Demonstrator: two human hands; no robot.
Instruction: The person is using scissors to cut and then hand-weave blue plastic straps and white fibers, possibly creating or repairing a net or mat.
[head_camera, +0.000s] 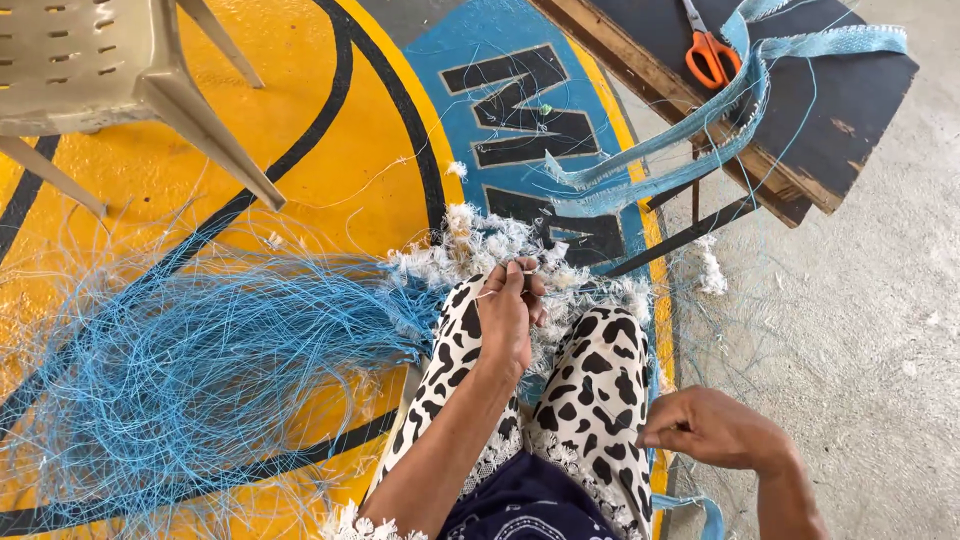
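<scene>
Left hand (508, 315): fingers pinched shut on a thin white strand (488, 293), above the knees.
Strand axis: runs roughly sideways from the fingertips, pointing left toward the blue thread heap (190, 370).
Right hand (712, 428): loosely curled beside the right knee; whether it grips anything cannot be told.
White frayed fibres (480, 245): just beyond the left hand.
Floor sign (330, 130): yellow round field, black lines, blue band with black letters, ahead of both hands.
Orange scissors (710, 55): far beyond the right hand, on a dark board (850, 110).
</scene>
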